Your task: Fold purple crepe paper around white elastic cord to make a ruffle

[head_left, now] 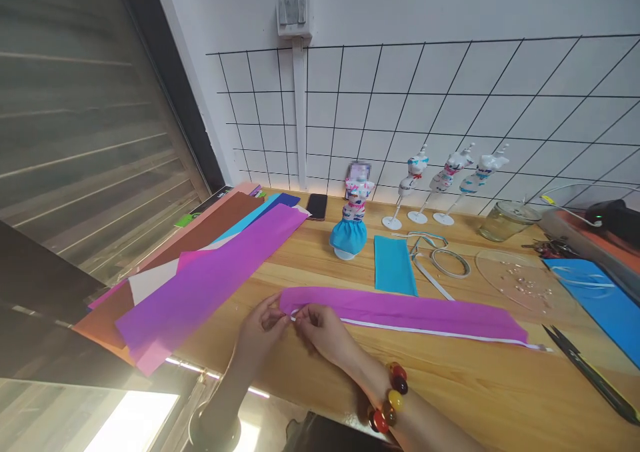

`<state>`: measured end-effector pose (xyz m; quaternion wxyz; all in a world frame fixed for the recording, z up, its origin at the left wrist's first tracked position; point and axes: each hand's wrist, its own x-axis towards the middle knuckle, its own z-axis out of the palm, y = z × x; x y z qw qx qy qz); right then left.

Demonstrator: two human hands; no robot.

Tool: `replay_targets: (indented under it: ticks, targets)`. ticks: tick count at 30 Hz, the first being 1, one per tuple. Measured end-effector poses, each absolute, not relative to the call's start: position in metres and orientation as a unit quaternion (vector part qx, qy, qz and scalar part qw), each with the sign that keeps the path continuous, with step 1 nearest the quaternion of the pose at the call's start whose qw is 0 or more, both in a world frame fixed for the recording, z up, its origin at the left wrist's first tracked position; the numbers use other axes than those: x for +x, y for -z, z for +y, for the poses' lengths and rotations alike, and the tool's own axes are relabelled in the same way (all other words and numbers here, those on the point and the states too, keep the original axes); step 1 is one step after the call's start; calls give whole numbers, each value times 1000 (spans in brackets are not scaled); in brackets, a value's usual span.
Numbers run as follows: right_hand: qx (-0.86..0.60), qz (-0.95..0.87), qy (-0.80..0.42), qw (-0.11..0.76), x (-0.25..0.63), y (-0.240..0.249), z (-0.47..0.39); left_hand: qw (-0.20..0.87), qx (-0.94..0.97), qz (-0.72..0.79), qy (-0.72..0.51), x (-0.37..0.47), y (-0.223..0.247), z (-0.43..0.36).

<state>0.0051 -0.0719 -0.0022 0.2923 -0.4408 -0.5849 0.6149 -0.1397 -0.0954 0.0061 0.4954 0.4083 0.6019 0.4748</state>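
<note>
A long purple fabric strip (400,310) lies across the wooden table, with a narrow white band (425,331) running along its near edge and past its right end. At the strip's left end, my left hand (261,327) pinches the corner between thumb and fingers. Close beside it, my right hand (323,329), with a beaded bracelet on the wrist, is closed in a pinch on the same edge, where the white band shows between the fingertips. My fingers partly hide what each one grips there.
Layered coloured sheets (210,279) lie at the left. Behind the strip stand a small dress form in a blue skirt (349,237), several bare-stand forms (414,172) and a blue cloth piece (395,265). At right are shears (590,372), a bead tray (525,282) and a glass jar (507,220).
</note>
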Motion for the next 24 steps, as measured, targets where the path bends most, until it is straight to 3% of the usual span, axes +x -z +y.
replay_targets:
  ticks: [24]
  targets:
    - [-442,-535,-659,290,5,2,-71,437,465,626,-449,-139,-1,-93]
